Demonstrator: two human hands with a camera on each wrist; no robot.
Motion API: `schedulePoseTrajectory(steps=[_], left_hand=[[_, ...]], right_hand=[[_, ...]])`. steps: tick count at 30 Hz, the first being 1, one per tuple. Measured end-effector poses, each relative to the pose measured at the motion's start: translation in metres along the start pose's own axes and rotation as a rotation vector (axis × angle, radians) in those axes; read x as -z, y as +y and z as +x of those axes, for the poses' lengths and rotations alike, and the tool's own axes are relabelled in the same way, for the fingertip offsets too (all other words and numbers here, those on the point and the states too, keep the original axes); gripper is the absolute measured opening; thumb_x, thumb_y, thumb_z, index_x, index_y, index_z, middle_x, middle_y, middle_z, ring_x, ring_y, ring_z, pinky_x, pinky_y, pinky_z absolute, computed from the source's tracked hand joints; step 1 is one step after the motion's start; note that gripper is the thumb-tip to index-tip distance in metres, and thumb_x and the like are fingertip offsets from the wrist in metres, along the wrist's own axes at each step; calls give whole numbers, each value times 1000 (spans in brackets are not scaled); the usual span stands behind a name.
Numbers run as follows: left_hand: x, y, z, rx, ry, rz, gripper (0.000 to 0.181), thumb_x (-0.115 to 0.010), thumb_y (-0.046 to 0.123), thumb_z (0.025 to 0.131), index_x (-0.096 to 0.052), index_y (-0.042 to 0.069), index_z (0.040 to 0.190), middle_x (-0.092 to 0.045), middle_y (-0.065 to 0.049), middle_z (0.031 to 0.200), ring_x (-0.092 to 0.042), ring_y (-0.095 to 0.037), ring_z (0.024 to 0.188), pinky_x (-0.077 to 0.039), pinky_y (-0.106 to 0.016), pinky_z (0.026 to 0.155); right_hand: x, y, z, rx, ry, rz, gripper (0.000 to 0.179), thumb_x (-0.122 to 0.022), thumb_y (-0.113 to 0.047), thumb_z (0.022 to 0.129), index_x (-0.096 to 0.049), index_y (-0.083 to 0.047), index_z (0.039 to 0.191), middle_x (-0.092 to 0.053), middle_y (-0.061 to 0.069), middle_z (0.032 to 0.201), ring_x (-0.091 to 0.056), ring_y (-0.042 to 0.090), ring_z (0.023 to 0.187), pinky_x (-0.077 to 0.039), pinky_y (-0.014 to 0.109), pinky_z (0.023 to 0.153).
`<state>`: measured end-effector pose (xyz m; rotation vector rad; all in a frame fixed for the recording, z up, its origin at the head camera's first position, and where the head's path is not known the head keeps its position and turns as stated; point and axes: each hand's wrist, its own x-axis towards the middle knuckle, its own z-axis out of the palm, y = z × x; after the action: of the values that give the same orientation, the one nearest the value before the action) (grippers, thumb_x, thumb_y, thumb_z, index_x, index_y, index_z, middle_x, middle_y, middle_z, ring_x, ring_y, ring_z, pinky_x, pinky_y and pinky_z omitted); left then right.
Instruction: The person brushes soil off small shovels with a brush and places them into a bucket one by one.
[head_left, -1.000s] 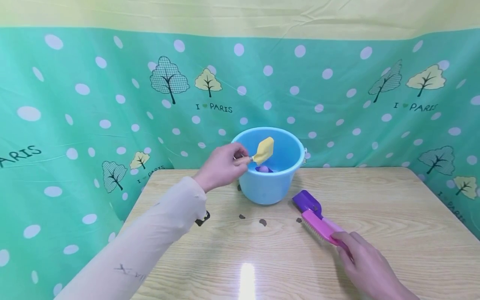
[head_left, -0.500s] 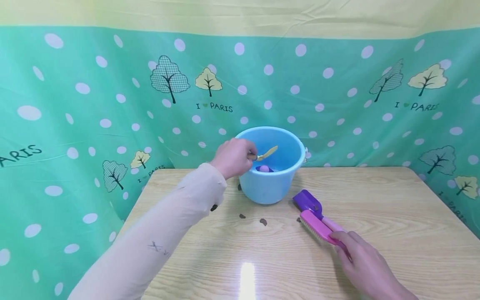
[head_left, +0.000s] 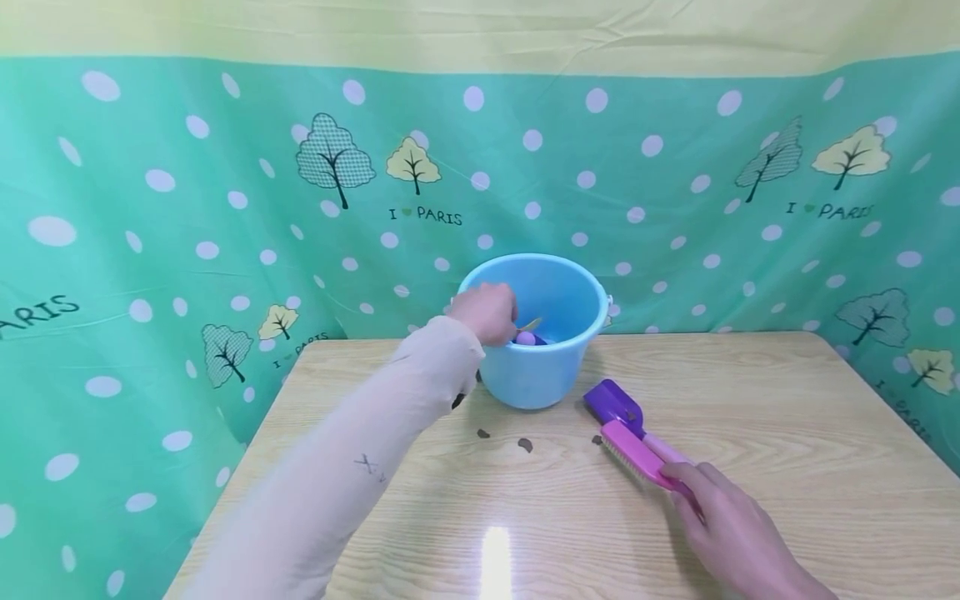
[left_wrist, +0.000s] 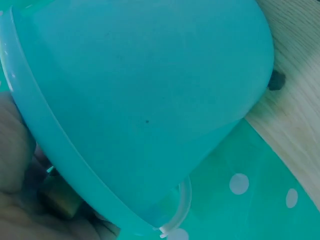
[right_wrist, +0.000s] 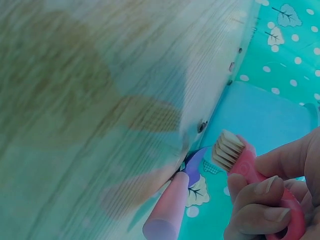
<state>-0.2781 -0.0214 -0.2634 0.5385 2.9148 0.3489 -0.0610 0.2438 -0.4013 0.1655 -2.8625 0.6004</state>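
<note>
In the head view my left hand [head_left: 486, 313] reaches over the near left rim of a light blue bucket [head_left: 534, 379]. It holds a small yellow-bladed shovel [head_left: 534, 323], mostly hidden behind the fingers; its wooden handle [left_wrist: 61, 196] shows between palm and fingers in the left wrist view. Inside the bucket lies a purple item [head_left: 527, 338] with a rounded lilac end, partly covered. My right hand [head_left: 731, 525] grips a pink brush [head_left: 636, 448] with pale bristles. Beside the brush, a purple scoop [head_left: 613, 402] with a lilac handle lies on the table, dark bits in its blade.
Several dark brown bits, such as one flake [head_left: 525, 445], are scattered on the wooden table [head_left: 787, 400] before the bucket. A green dotted curtain [head_left: 645, 192] hangs behind and at the sides. The bucket's white handle [left_wrist: 185, 202] hangs at its side.
My left hand has moved right and down to the bucket's rim, lowering the yellow shovel into the bucket. My right hand, the brush and the scoop have stayed in place.
</note>
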Motion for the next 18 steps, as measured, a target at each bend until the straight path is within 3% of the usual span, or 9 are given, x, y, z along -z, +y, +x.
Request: schedulePoseTrajectory(steps=[7, 18], left_hand=[[0, 5, 1, 29, -58, -24, 19, -73, 33, 83, -65, 16, 76, -63, -1, 73, -58, -20, 74, -47, -35, 72], [-3, 3, 3, 80, -77, -89, 22, -74, 36, 83, -63, 16, 80, -64, -3, 79, -58, -21, 78, -47, -36, 75]], right_hand=[[1, 1, 0, 20, 30, -5, 34, -67, -4, 83, -65, -11, 116, -57, -4, 86, -43, 8, 65, -36, 22, 52], [3, 0, -1, 6, 40, -7, 32, -67, -4, 82, -65, -11, 113, -56, -4, 84, -43, 10, 65, -35, 23, 53]])
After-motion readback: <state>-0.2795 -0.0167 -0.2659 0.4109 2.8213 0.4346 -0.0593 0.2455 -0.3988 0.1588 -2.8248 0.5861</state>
